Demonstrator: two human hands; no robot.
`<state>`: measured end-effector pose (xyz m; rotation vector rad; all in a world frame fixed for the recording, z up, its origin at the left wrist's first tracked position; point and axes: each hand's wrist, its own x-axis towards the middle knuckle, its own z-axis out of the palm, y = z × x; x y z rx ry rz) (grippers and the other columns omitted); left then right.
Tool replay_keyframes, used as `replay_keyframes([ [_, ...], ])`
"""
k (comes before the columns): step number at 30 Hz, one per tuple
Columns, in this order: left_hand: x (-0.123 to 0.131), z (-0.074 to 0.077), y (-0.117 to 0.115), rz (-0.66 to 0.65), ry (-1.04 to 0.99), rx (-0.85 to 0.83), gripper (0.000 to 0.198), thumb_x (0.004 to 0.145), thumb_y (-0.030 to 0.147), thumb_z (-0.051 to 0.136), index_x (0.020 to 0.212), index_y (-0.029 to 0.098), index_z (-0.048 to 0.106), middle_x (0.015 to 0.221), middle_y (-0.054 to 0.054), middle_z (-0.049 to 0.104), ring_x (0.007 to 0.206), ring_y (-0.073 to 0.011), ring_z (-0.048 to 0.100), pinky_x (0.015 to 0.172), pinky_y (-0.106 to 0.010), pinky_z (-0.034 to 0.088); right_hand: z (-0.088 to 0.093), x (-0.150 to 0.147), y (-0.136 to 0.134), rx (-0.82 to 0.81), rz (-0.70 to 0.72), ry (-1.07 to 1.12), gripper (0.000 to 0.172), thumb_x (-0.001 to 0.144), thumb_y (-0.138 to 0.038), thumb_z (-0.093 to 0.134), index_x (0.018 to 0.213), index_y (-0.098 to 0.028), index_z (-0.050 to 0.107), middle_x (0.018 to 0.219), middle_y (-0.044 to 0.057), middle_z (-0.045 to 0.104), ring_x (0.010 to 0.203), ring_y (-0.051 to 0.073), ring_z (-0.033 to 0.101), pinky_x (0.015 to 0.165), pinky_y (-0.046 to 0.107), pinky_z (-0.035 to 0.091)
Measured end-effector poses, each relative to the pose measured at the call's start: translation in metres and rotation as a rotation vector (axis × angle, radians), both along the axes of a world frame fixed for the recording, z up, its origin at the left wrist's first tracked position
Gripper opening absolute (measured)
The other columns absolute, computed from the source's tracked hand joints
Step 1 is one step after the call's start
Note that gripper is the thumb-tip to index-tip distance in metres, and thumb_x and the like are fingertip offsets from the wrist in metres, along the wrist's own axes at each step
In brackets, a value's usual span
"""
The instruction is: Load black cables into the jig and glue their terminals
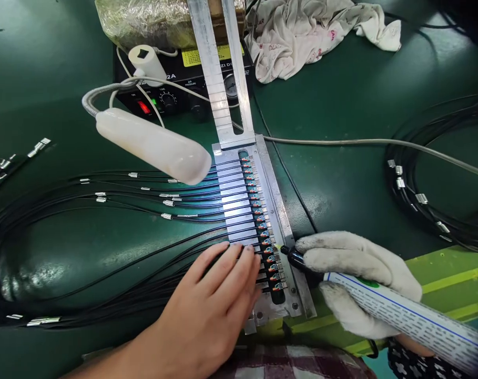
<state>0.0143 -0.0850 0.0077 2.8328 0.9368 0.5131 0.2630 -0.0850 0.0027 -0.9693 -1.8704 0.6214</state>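
Note:
My right hand (360, 268), in a white glove, is closed around a white printed glue tube (404, 310) with a black nozzle. Its thin yellowish tip is at the row of small wired connectors (267, 234) in a metal fixture (262, 310). My bare left hand (219, 295) lies over the lower black cables (152, 250), fingers stretched out and fingertips beside the connectors. The left thumb is hidden. Side by side, the cables cross the fixture's left edge, and their ends show orange and blue wires with metal plugs.
A white gooseneck lamp (152, 145) hangs over the fixture's upper left. Behind stand a black control box (175, 100) with a lit red switch and a plastic-wrapped bundle (152, 21). A crumpled cloth (297, 37) lies at the back; coiled cables (404, 195) lie right.

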Motion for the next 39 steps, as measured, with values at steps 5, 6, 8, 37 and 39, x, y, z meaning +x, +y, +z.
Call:
replay_keyframes([
  [5, 0.0009, -0.0047, -0.0071, -0.038, 0.033, -0.028, 0.03, 0.095, 0.016, 0.056, 0.121, 0.003, 0.062, 0.125, -0.012, 0.064, 0.117, -0.0285, 0.056, 0.107, -0.044, 0.036, -0.0021, -0.0009, 0.0036, -0.012, 0.002, 0.005, 0.036, 0.074, -0.01, 0.067, 0.11, -0.012, 0.065, 0.101, 0.01, 0.069, 0.09, 0.025, 0.07, 0.075, 0.035, 0.064],
  [6, 0.0012, -0.0053, -0.0067, -0.038, 0.028, -0.023, 0.03, 0.095, 0.017, 0.056, 0.121, 0.003, 0.062, 0.124, -0.013, 0.065, 0.117, -0.0287, 0.057, 0.107, -0.044, 0.036, -0.0022, -0.0007, 0.0037, -0.014, 0.003, -0.002, 0.036, 0.074, -0.01, 0.067, 0.11, -0.013, 0.065, 0.101, 0.01, 0.069, 0.09, 0.025, 0.07, 0.075, 0.035, 0.064],
  [8, 0.0019, -0.0056, -0.0053, -0.037, 0.016, -0.013, 0.029, 0.095, 0.018, 0.055, 0.119, 0.002, 0.063, 0.122, -0.013, 0.065, 0.116, -0.0291, 0.057, 0.106, -0.044, 0.037, -0.0023, 0.0001, 0.003, -0.015, 0.0, -0.012, 0.037, 0.074, -0.01, 0.066, 0.111, -0.013, 0.065, 0.101, 0.01, 0.069, 0.089, 0.026, 0.07, 0.074, 0.036, 0.064],
  [37, 0.004, -0.0024, 0.0001, -0.028, -0.041, 0.019, 0.023, 0.094, 0.015, 0.058, 0.112, 0.003, 0.066, 0.113, -0.012, 0.07, 0.109, -0.0274, 0.062, 0.095, -0.042, 0.047, -0.0029, 0.0028, -0.0014, -0.022, -0.014, 0.004, 0.038, 0.073, -0.01, 0.067, 0.11, -0.014, 0.067, 0.103, 0.01, 0.069, 0.088, 0.027, 0.07, 0.072, 0.037, 0.065],
  [39, 0.0037, -0.0025, -0.0001, -0.027, -0.039, 0.017, 0.024, 0.094, 0.015, 0.058, 0.113, 0.004, 0.066, 0.114, -0.012, 0.07, 0.109, -0.0277, 0.062, 0.095, -0.042, 0.047, -0.0028, 0.0028, -0.001, -0.03, -0.017, 0.011, 0.038, 0.074, -0.01, 0.067, 0.112, -0.015, 0.067, 0.102, 0.009, 0.07, 0.088, 0.027, 0.07, 0.071, 0.038, 0.065],
])
